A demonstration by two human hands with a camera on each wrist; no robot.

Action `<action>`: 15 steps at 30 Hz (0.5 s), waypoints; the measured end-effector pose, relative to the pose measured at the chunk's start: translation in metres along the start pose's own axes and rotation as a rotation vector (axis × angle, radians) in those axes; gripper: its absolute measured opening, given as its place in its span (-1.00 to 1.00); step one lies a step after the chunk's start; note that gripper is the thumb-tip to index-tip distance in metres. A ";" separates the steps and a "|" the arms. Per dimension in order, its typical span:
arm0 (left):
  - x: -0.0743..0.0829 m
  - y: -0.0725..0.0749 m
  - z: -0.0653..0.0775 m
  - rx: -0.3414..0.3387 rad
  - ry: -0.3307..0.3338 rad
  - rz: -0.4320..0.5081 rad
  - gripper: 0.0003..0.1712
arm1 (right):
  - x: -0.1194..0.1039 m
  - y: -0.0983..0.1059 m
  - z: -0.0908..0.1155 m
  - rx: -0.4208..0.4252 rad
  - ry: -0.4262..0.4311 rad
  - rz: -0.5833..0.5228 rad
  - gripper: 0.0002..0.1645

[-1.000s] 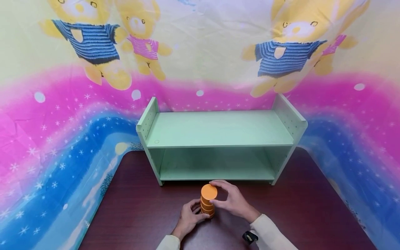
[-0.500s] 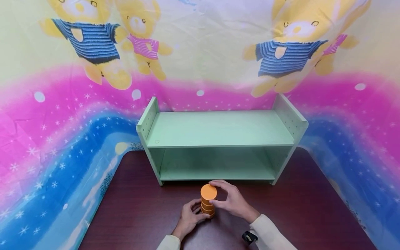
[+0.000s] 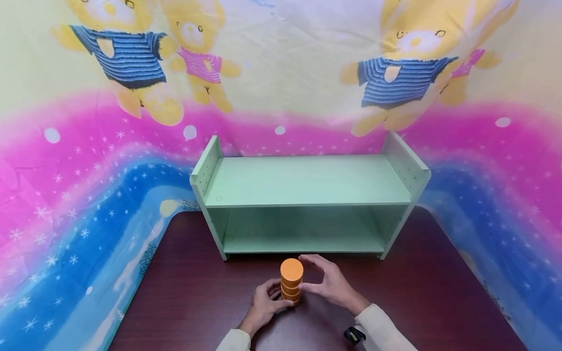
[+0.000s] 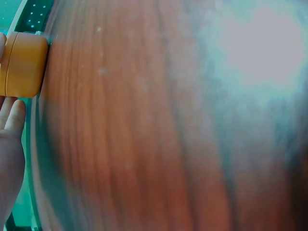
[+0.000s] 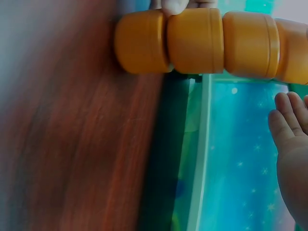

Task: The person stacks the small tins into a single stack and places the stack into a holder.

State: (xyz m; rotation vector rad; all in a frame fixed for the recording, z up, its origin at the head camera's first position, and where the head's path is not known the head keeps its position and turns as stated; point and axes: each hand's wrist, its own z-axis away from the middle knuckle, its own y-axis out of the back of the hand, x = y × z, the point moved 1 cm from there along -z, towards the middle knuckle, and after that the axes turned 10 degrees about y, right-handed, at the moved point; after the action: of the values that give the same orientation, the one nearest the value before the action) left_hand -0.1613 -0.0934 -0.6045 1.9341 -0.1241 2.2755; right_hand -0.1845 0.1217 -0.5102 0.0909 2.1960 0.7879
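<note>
Several small orange round containers, which look like lidded jars, stand in an upright stack; the top jar point(image 3: 291, 271) shows its flat round lid. My left hand point(image 3: 262, 304) grips the lower part of the stack between thumb and fingers; in the left wrist view only the bottom jar point(image 4: 25, 65) shows. Beside the upper jars my right hand point(image 3: 332, 284) has its thumb and fingers spread. In the right wrist view a gap shows between those fingers point(image 5: 284, 115) and the row of jars point(image 5: 195, 41), and a left fingertip touches the jars near the bottom.
A pale green two-tier shelf point(image 3: 307, 180) stands behind the stack on the dark red wood table point(image 3: 184, 292). Behind it hangs a cloth printed with bears point(image 3: 281, 97). A black band point(image 3: 353, 335) sits at my right sleeve.
My right hand has let go of the top jar and moved slightly right. The stack stays upright, and my left hand keeps its grip low on it.
</note>
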 end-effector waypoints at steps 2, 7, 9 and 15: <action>0.001 0.001 0.000 -0.003 -0.012 -0.025 -0.33 | 0.002 0.000 0.003 -0.004 -0.009 0.028 -0.20; 0.005 0.003 -0.001 -0.008 -0.034 -0.079 -0.34 | 0.010 -0.003 0.011 -0.020 -0.070 0.049 -0.20; 0.006 0.003 -0.002 -0.010 -0.038 -0.097 -0.34 | 0.013 -0.005 0.015 -0.030 -0.097 0.042 -0.20; 0.008 0.004 -0.002 -0.022 -0.036 -0.116 -0.35 | 0.023 -0.015 0.025 -0.090 -0.158 -0.002 -0.24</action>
State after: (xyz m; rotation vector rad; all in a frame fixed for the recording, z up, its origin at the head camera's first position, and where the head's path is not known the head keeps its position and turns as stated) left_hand -0.1648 -0.0965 -0.5963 1.9188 -0.0400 2.1584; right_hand -0.1795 0.1292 -0.5466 0.1028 2.0092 0.8481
